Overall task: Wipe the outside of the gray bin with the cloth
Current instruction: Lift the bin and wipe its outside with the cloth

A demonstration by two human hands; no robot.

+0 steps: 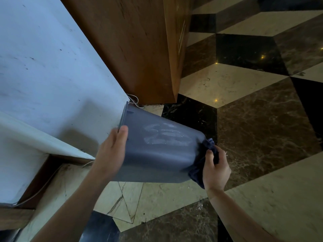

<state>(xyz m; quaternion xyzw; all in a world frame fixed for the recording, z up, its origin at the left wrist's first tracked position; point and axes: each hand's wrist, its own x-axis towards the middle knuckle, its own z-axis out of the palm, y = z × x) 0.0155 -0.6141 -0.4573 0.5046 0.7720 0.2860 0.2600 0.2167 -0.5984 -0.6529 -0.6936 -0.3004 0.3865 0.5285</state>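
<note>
A gray bin (pixel 157 151) showing whitish smears, a dark blue cloth (pixel 201 165), and a floor (pixel 253 119) displaying cream, brown and black marble diamonds.

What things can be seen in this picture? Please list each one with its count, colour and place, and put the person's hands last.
bin: one, gray, tipped on its side, held above the floor at centre, pale streaks on its upper side
cloth: one, dark blue, pressed against the bin's bottom end
cabinet: one, brown wood, top centre
white surface: one, white, left
cord: one, white, at the foot of the cabinet
floor: one, cream, brown and black tiles, right and bottom
left hand: one, grips the bin near its rim
right hand: one, clutches the cloth
</note>
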